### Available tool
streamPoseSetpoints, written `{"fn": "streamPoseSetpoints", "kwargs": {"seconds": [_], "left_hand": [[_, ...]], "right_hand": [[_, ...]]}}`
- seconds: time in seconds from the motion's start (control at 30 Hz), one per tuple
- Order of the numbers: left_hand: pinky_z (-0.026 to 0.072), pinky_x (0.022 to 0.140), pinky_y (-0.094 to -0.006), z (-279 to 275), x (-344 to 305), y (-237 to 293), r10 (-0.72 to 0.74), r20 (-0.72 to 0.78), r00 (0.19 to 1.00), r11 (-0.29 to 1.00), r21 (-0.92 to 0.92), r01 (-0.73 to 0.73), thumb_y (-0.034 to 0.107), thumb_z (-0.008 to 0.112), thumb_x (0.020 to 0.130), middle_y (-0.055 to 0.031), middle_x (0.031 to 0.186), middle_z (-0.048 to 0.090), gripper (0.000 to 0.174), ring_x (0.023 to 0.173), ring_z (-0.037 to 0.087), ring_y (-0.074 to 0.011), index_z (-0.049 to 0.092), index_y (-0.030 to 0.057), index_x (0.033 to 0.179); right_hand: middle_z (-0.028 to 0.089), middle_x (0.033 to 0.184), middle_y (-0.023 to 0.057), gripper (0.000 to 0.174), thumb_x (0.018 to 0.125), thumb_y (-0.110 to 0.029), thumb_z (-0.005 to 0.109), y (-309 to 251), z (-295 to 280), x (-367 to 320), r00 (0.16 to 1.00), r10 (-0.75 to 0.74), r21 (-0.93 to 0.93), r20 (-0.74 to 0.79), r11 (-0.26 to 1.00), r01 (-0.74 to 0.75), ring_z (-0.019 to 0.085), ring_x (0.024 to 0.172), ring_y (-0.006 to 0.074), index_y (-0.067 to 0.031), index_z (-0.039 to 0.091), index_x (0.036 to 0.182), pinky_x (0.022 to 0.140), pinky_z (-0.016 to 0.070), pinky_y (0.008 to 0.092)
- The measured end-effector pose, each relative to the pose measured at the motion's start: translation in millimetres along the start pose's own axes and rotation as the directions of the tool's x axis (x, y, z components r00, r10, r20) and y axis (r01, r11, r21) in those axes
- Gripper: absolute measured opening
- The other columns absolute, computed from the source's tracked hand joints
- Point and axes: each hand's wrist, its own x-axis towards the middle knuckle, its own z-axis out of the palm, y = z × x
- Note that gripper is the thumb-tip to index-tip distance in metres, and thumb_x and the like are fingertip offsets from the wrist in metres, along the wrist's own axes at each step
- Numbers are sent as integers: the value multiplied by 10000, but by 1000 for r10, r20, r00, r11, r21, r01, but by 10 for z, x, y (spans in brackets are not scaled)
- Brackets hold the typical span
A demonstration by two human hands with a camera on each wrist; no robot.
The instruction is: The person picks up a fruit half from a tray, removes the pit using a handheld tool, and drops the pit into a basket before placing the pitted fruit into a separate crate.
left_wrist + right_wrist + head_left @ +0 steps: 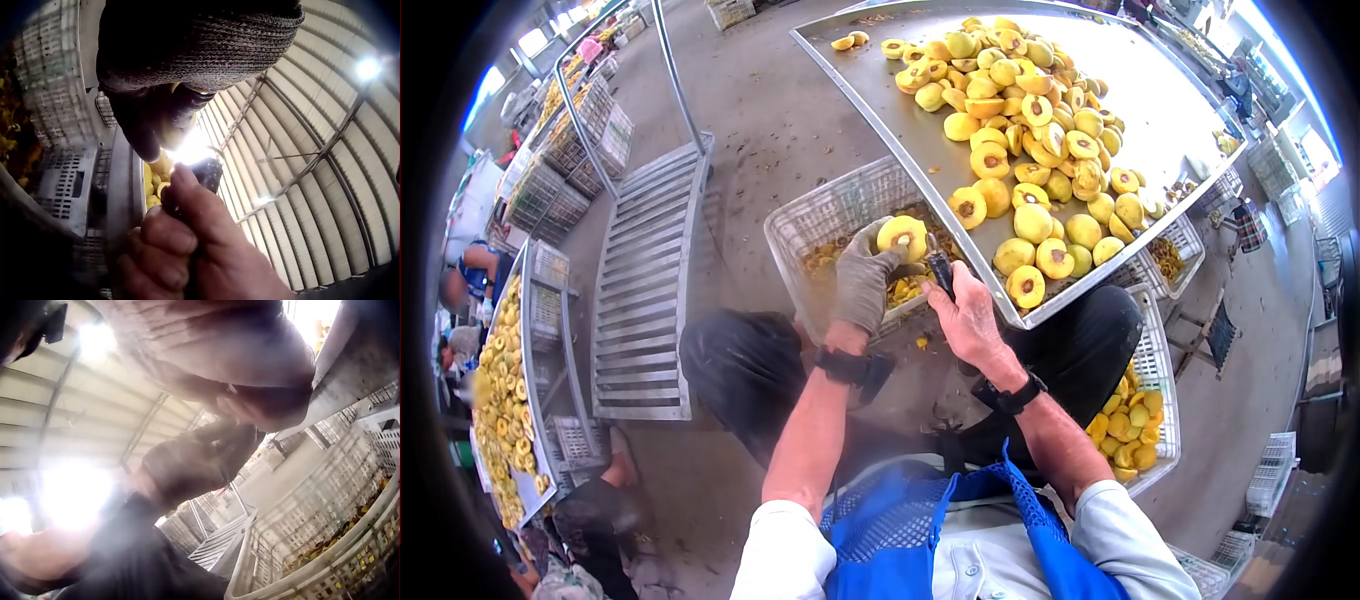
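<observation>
My left hand (863,285), in a grey knit glove, holds a halved yellow peach (902,235), its cut face and brown centre turned up. In my bare right hand (968,318) I grip a black-handled tool (941,270) with a short metal tip, right at the peach's edge. Both hands are over a white plastic crate (795,225) of scraps, beside the metal table (855,85). The left wrist view shows my right thumb lying along the tool, the glove (200,53) above it. In the right wrist view, the right hand hides the peach.
Halved peaches (1040,130) are heaped on the metal table. A crate of yellow fruit (1130,425) stands by my right knee. To the left are a slatted metal trolley (645,280) and another fruit-covered table (508,390), with people near it.
</observation>
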Motion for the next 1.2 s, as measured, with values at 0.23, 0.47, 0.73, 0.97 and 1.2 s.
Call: {"fn": "streamPoseSetpoints", "kwargs": {"seconds": [0.23, 0.47, 0.73, 0.97, 1.2], "left_hand": [[650, 807, -336, 160, -144, 45, 100, -61, 993, 982, 166, -89, 29, 741, 901, -105, 1199, 666, 481, 1020, 676, -183, 583, -13, 1353], [609, 834, -273, 188, -167, -93, 247, -112, 963, 891, 416, -180, 39, 763, 881, -77, 1147, 702, 463, 983, 668, -121, 624, -20, 1319], [573, 806, -268, 230, -220, -128, 253, -187, 949, 869, 475, -138, 39, 764, 876, -89, 1119, 727, 472, 922, 669, -114, 635, -7, 1327], [557, 856, -282, 172, -184, -305, 282, -222, 933, 796, 598, -99, 62, 786, 849, -103, 1166, 729, 501, 962, 672, -128, 639, -8, 1322], [534, 919, -273, 277, -166, -324, 320, -277, 906, 875, 453, -171, 55, 772, 870, -92, 1179, 711, 475, 1027, 658, -134, 627, -25, 1315]], "right_hand": [[594, 725, 256, 246, 945, -151, 679, -27, -5, 55, 1000, -26, -217, -13, 976, 22, 594, 745, 491, 1, 487, 919, 633, 445, 524], [605, 705, 284, 236, 934, -128, 666, -13, -27, 60, 1000, -11, -315, 29, 949, 19, 618, 736, 509, 10, 477, 905, 635, 460, 558], [599, 748, 300, 197, 907, -87, 646, 176, 74, 28, 993, 36, -308, 112, 952, 0, 607, 788, 524, 27, 486, 927, 659, 456, 557], [606, 774, 321, 232, 897, -125, 639, 374, 179, 45, 989, 60, -259, 138, 966, -22, 602, 842, 546, 52, 495, 938, 728, 466, 579], [629, 863, 321, 243, 927, -151, 638, 136, 289, 41, 982, 190, -129, 9, 974, -187, 613, 894, 531, 51, 518, 988, 753, 473, 557]]}}
